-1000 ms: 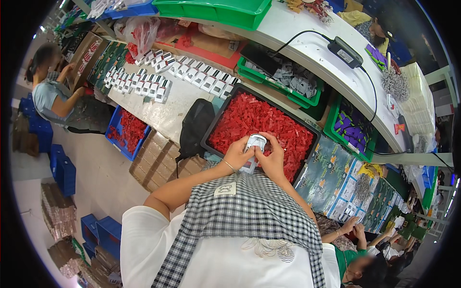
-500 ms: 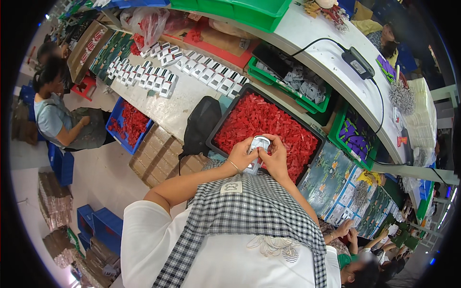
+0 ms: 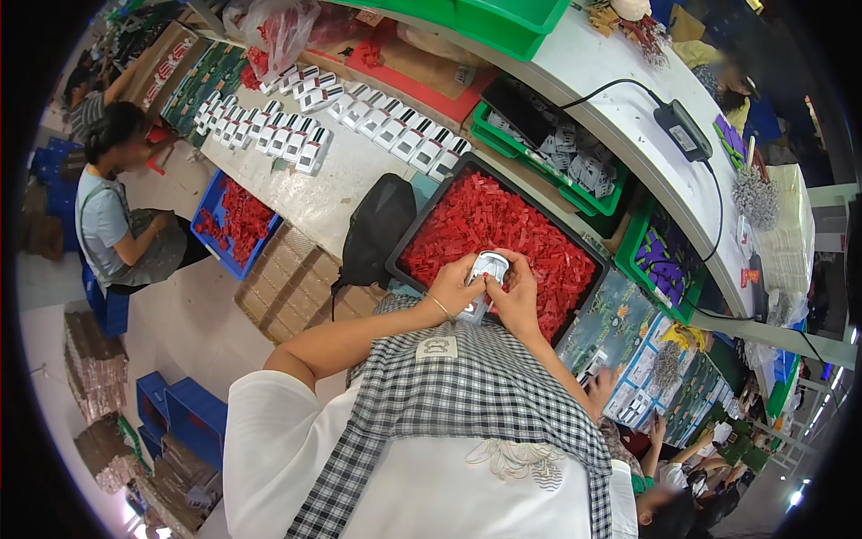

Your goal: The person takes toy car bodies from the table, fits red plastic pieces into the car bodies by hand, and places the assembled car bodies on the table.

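Note:
My left hand (image 3: 455, 286) and my right hand (image 3: 515, 292) grip a small white and grey plastic casing (image 3: 490, 264) between them, over the near edge of a black tray (image 3: 426, 216). Both thumbs press on its face, and a small spot of red shows at the fingertips. My fingers partly hide the casing's sides. Loose red strip-like pieces (image 3: 503, 216) fill the tray just beyond my hands. Farther left on the table, several white casings with dark tops (image 3: 391, 130) stand in rows.
A black bag (image 3: 377, 234) lies left of the tray. Green bins (image 3: 588, 203) with white parts and a green bin (image 3: 687, 308) with purple pieces stand right. A power adapter (image 3: 682, 130) rests on the shelf. At lower right, a co-worker's hand (image 3: 600, 393) reaches over the table.
Both my hands keep the casing in almost the same place. At lower right, a co-worker's hand has moved closer along the table. The seated person at left has shifted slightly.

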### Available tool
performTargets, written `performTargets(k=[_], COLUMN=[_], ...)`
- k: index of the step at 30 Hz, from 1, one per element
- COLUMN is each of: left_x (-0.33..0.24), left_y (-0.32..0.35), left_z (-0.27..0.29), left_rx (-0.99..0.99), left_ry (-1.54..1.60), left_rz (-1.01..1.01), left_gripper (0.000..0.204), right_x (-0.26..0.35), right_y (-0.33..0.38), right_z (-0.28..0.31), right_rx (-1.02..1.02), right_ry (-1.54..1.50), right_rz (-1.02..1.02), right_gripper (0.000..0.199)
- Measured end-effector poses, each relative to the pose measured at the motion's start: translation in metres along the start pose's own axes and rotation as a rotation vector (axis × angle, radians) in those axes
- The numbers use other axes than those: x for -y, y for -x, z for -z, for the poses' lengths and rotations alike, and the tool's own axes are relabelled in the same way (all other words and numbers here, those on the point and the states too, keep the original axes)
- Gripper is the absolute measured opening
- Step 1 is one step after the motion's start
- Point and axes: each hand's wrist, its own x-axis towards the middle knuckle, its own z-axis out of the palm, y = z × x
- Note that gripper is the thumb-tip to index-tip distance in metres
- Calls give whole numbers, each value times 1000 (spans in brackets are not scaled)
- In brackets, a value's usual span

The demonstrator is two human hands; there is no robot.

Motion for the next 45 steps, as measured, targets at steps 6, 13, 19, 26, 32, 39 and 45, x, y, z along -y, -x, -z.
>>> performTargets(k=[6, 13, 19, 26, 32, 39, 45], left_x=[12, 7, 10, 58, 159, 159, 168], left_y=[-3, -10, -34, -121, -155, -150, -143], left_z=[7, 23, 48, 201, 272, 267, 266], left_rx=[-48, -47, -119, -753, -798, -733, -587], left_ry=[-4, -31, 0, -324, -933, -977, -1091], left_rz=[-27, -69, -41, -246, -110, -197, -222], left_gripper=[22, 21, 24, 38, 67, 65, 52], right_x=[1, 2, 2, -16, -13, -48, -37], right_y=[-5, -18, -27, -13, -16, -19, -29], right_z=[-5, -19, -29, 1, -5, 13, -3], right_rx=[89, 82, 12, -127, -109, -95, -80], right_ry=[14, -62, 47, 76, 117, 237, 142], right_rz=[-102, -173, -48, -156, -275, -254, -311], right_gripper=[41, 41, 45, 42, 33, 25, 22])
